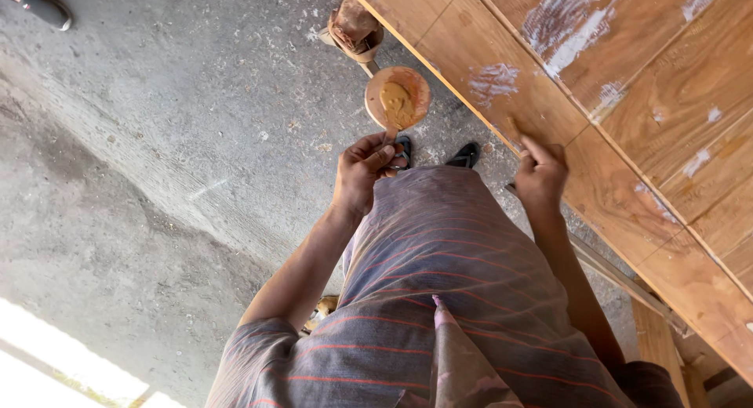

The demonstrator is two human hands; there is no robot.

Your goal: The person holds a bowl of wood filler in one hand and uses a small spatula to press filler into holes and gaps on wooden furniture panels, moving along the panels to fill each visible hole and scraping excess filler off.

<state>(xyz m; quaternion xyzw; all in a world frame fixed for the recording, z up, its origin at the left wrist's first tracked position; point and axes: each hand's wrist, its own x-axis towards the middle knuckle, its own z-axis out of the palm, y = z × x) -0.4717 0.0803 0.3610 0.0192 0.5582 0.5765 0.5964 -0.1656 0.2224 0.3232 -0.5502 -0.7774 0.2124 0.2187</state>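
Nearest to me is the striped shirt (447,298), which fills the bottom of the view and hides most of the ground below it. Past it I see my two hands. My left hand (362,173) has its fingers (380,155) closed around the edge of one round lid (398,98) that carries a dab of tan putty (397,102), held over the concrete floor (172,141). My right hand (541,173) rests on the edge of the wooden panel (627,102), fingers pinched on a small putty-coloured tool (515,132) pressed to the wood; I cannot tell what kind of tool it is. The panel serves as the surface and shows several whitish filled patches. Between the hands, two sandalled feet (435,153) show on the floor. Farther off, one putty-smeared container (354,25) sits beside the panel's edge. At the far corner, a single dark shoe (38,4).
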